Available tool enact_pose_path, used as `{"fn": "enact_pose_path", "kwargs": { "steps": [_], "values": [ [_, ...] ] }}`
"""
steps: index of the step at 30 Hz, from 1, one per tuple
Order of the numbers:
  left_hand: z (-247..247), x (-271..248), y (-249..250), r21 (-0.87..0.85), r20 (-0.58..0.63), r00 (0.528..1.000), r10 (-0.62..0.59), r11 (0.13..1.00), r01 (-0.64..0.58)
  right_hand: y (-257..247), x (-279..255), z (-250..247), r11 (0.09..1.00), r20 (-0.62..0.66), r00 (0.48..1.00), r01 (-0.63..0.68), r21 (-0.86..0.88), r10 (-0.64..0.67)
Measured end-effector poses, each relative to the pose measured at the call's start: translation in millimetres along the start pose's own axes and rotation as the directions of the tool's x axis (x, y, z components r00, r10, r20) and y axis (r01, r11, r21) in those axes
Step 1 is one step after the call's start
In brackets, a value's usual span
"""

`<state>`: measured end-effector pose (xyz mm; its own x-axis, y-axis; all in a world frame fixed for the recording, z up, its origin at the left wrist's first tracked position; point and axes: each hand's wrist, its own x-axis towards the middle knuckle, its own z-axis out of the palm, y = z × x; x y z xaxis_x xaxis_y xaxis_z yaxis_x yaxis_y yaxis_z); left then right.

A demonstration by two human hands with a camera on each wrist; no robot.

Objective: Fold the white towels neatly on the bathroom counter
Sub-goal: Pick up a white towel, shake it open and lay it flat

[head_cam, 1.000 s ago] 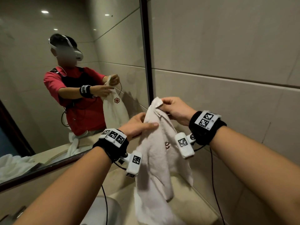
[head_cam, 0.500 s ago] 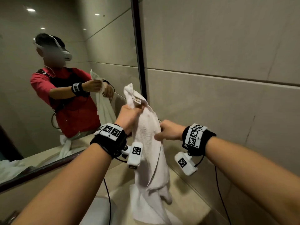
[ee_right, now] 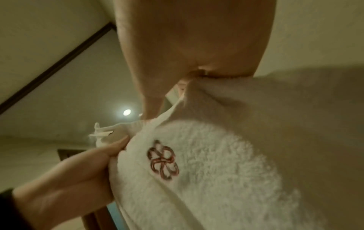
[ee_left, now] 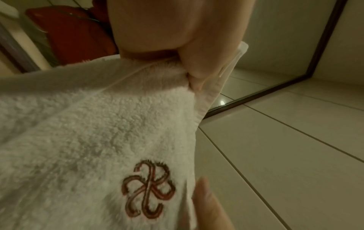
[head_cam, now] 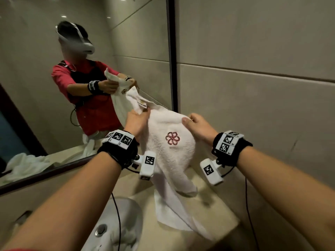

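Towel [head_cam: 168, 153], white, red flower emblem [head_cam: 172, 138], held up by its top edge. Left hand [head_cam: 135, 122] and right hand [head_cam: 198, 126] each pinch that edge; lower end apparently trails onto the worktop [head_cam: 213, 211].

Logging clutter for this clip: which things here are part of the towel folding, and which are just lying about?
Part of the job:
- white towel with red emblem, held up by its top edge
- left hand, pinching it
- right hand, pinching it
- counter, where its lower end trails

Lying about:
- sink
- mirror
- tiled wall
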<state>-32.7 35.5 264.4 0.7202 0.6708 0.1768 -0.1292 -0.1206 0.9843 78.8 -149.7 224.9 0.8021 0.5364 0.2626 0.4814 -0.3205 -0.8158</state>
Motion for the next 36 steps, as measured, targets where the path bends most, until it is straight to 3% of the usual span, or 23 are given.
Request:
{"fn": "enact_pose_path", "kwargs": {
  "steps": [2, 4, 7, 10, 16, 19, 24, 31, 36],
  "values": [
    [-4.6, -7.1, -4.7, -0.034, -0.034, 0.998, -0.049, 0.998, 0.048, 1.1, -12.7, 4.0, 0.999, 0.125, 0.991, 0.043, -0.025, -0.039],
    [-7.7, -17.1, -8.2, -0.059, -0.023, 0.996, -0.082, 0.995, 0.080, 2.1, -25.6, 8.3, 0.978, 0.292, 0.955, 0.106, -0.181, -0.049],
    [-12.9, -32.0, -8.2, -0.034, 0.046, 0.996, -0.071, 0.997, 0.073, 2.0, -40.2, 14.6, 0.851, 0.375, 0.922, 0.123, -0.511, 0.092],
    [-26.5, -50.6, -1.0, 0.026, 0.107, 0.994, -0.030, 0.999, 0.027, -11.6, -54.9, 13.9, 0.776, 0.283, 0.952, 0.087, -0.625, 0.120],
    [-60.0, -81.6, 19.7, 0.132, 0.192, 0.981, -0.015, 0.991, -0.011, -59.9, -82.5, -10.2, 0.919, 0.007, 0.999, 0.036, -0.393, -0.037],
    [-63.8, -104.5, 32.4, 0.124, 0.252, 0.968, 0.003, 0.992, -0.035, -88.2, -105.0, -25.1, 0.949, -0.172, 0.980, 0.045, -0.311, -0.103],
    [-50.0, -146.1, 57.2, 0.081, 0.358, 0.934, 0.015, 0.996, -0.047, -123.9, -149.4, -53.4, 0.972, -0.355, 0.922, 0.076, -0.220, -0.153],
    [-26.3, -197.8, 92.8, -0.088, 0.447, 0.892, 0.063, 0.996, -0.026, -160.7, -207.8, -90.6, 0.990, -0.504, 0.852, 0.131, -0.055, -0.141],
    [-20.6, -215.6, 103.0, -0.167, 0.510, 0.859, 0.042, 0.985, 0.051, -171.8, -229.4, -100.1, 0.990, -0.511, 0.850, 0.142, -0.015, -0.130]
  ]
}}
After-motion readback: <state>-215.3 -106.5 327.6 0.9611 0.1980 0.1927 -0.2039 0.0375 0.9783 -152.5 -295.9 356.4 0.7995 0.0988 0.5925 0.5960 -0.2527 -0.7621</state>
